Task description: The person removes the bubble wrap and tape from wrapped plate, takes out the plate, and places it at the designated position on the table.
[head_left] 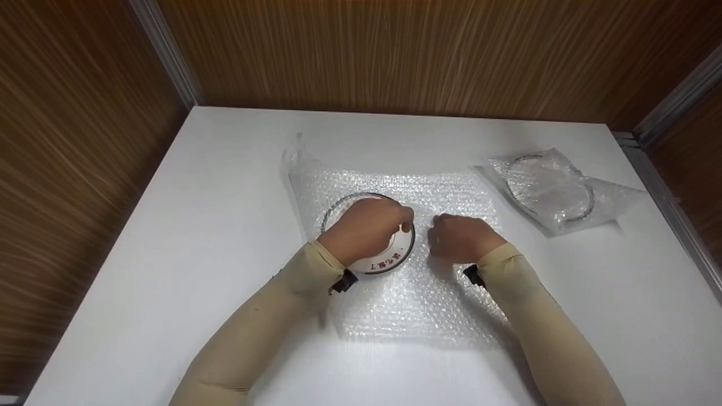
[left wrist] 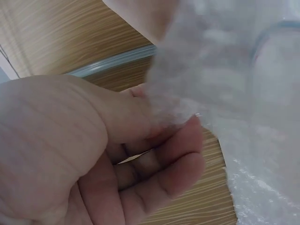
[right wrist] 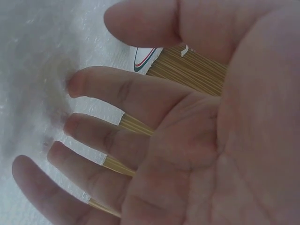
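Plate [head_left: 389, 260], partly below left hand [head_left: 366, 228], near right hand [head_left: 461, 238], on bubble wrap [head_left: 403, 307]

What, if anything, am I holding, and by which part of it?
Your left hand appears to pinch the bubble wrap by its edge. Your right hand holds nothing.

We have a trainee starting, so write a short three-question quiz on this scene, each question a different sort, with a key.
1. True or false: the plate bears red writing.

2. In the left wrist view, what does the left hand pinch?
a) a pen
b) bubble wrap
c) a spoon

3. Fill in, left or right: in the head view, the wrapped round item lies to the ____ of the plate.

Key
1. True
2. b
3. right
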`<state>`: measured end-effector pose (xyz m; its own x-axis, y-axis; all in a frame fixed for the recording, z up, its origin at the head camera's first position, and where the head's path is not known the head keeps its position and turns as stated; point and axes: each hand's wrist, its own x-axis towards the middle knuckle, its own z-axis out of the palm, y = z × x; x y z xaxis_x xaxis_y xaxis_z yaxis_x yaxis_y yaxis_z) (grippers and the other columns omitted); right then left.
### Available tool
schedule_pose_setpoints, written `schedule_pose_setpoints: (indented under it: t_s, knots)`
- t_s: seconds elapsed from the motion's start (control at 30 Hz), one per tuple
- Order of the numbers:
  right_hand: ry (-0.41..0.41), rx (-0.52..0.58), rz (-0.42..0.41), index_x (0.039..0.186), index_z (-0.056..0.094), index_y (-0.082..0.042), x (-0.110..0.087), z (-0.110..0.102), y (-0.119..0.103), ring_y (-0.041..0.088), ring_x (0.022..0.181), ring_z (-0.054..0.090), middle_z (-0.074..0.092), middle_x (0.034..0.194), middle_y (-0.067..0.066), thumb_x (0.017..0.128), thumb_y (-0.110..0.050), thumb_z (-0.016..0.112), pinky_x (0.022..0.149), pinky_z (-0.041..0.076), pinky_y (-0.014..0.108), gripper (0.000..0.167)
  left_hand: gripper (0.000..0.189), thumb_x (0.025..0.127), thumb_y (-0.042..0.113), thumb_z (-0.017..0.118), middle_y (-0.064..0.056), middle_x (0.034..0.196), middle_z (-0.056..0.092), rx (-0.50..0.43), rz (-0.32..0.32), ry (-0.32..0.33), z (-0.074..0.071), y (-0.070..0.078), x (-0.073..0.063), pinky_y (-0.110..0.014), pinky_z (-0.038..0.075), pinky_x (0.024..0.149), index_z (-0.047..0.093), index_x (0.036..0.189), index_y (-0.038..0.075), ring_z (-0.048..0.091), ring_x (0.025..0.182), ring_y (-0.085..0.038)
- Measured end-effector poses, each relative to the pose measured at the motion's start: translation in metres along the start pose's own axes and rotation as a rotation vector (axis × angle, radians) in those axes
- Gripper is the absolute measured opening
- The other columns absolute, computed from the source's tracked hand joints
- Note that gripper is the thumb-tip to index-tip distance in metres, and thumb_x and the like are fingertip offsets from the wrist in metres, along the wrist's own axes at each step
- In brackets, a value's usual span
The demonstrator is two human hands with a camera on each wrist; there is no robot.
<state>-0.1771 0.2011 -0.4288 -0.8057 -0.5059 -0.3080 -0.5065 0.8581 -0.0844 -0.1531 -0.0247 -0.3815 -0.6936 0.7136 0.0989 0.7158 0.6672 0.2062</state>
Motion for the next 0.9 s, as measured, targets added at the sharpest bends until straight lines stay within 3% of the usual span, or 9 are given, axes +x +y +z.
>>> schedule_pose_setpoints:
  t_s: [0.17,0.37,0.63,0.77,0.87,0.9]
  knots:
    - [0.003,-0.045,-0.037,0.077,0.065,-0.012,0.000,0.000,-0.001,0.022,0.075,0.058,0.056,0.086,0.003,0.086,-0.017,0.061,0.058,0.057,0.047,0.012,0.038,0.086,-0.017,0.059,-0.006,0.109,0.074,-0.047,-0.020,-0.020,0.002,-0.002,-0.003,-0.036,0.057,0.087,0.067,0.113,0.008,0.070,0.101,-0.025]
    - [0.004,-0.090,-0.090,0.081,0.066,-0.009,-0.001,0.001,0.001,0.021,0.077,0.057,0.054,0.087,0.003,0.086,-0.014,0.062,0.059,0.058,0.044,0.008,0.024,0.093,-0.006,0.060,-0.010,0.102,0.072,-0.044,-0.029,0.009,0.003,-0.006,-0.004,-0.040,0.057,0.080,0.059,0.114,0.006,0.070,0.094,-0.030]
    - [0.033,-0.280,-0.254,0.082,0.065,-0.005,-0.004,0.002,0.005,0.022,0.075,0.055,0.052,0.083,0.006,0.083,-0.008,0.065,0.057,0.057,0.041,0.003,0.010,0.096,0.002,0.061,-0.006,0.092,0.073,-0.001,-0.048,0.048,0.000,-0.010,-0.007,-0.040,0.057,0.076,0.066,0.102,0.008,0.070,0.086,-0.026]
    - [0.052,-0.306,-0.292,0.084,0.066,-0.003,-0.004,0.001,0.005,0.022,0.075,0.055,0.053,0.083,0.008,0.085,-0.005,0.062,0.058,0.057,0.040,0.005,0.010,0.097,0.003,0.058,-0.004,0.087,0.071,-0.007,-0.085,0.084,0.001,-0.015,-0.009,-0.039,0.056,0.071,0.066,0.094,0.008,0.067,0.081,-0.023]
    - [0.057,-0.217,-0.247,0.085,0.067,-0.004,-0.004,0.001,0.004,0.020,0.074,0.054,0.053,0.084,0.006,0.087,-0.008,0.061,0.056,0.056,0.039,0.007,0.011,0.097,0.000,0.057,-0.005,0.090,0.070,-0.022,-0.095,0.071,0.001,-0.019,-0.013,-0.039,0.056,0.072,0.065,0.095,0.007,0.067,0.084,-0.024]
    - [0.056,-0.291,-0.289,0.083,0.067,-0.004,-0.003,0.001,0.004,0.020,0.073,0.054,0.054,0.083,0.006,0.087,-0.007,0.062,0.057,0.056,0.038,0.007,0.011,0.096,-0.001,0.057,-0.006,0.093,0.071,-0.028,-0.097,0.061,0.000,-0.021,-0.015,-0.039,0.056,0.074,0.065,0.097,0.006,0.068,0.087,-0.025]
